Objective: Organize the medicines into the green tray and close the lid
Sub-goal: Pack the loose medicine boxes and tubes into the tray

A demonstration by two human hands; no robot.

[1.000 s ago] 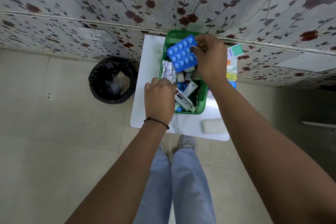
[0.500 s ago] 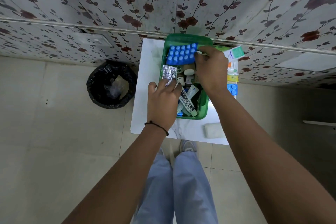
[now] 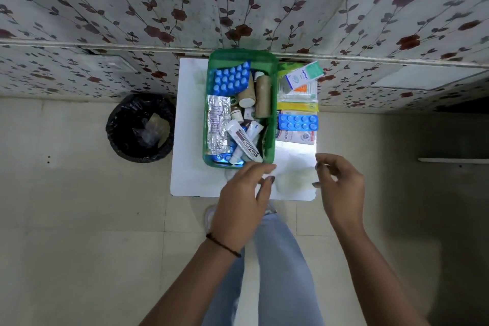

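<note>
The green tray [image 3: 271,124] stands on a small white table [image 3: 189,124]. Inside it lie a large blue blister pack [image 3: 231,81], a silver foil strip [image 3: 217,124], brown bottles [image 3: 262,99] and tubes [image 3: 244,144]. To the tray's right a smaller blue blister pack [image 3: 297,122] rests on a pile of medicine boxes [image 3: 304,77]. My left hand [image 3: 242,201] hovers just in front of the tray's near edge, fingers apart and holding nothing. My right hand [image 3: 341,188] is over the table's front right corner, also holding nothing. No lid is visible.
A black-lined waste bin [image 3: 140,127] stands on the tiled floor left of the table. A flower-patterned wall [image 3: 158,21] rises right behind the table. My legs in jeans [image 3: 277,272] are below the table's front edge.
My right hand let go of the large blue blister pack, which now lies in the tray's far end. Both hands pulled back out of the tray toward the table's front edge.
</note>
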